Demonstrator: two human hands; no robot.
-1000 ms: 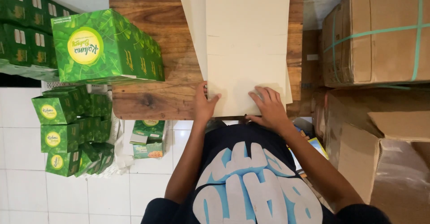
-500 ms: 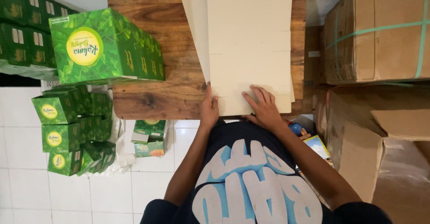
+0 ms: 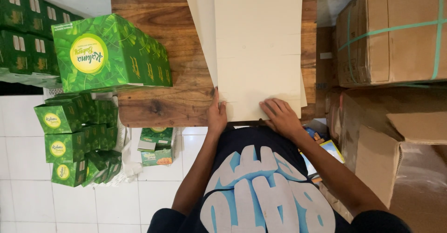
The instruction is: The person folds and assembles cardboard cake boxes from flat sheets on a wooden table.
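Your left hand [image 3: 216, 115] presses against the left side of the pale flat cardboard sheet [image 3: 258, 51], near its corner at the near edge of the wooden table [image 3: 158, 93], thumb up along the sheet's edge; it grips nothing. Your right hand [image 3: 279, 115] lies flat on the same sheet near its near right corner, fingers spread and pressing down. The sheet lies on top of a second pale sheet [image 3: 201, 23] that shows along its left side. A large green printed box [image 3: 109, 54] stands at the table's left edge. Smaller green boxes [image 3: 74, 137] are stacked on the white tiled floor [image 3: 28, 205]. Brown cartons [image 3: 391, 33] stand off the table's right edge.
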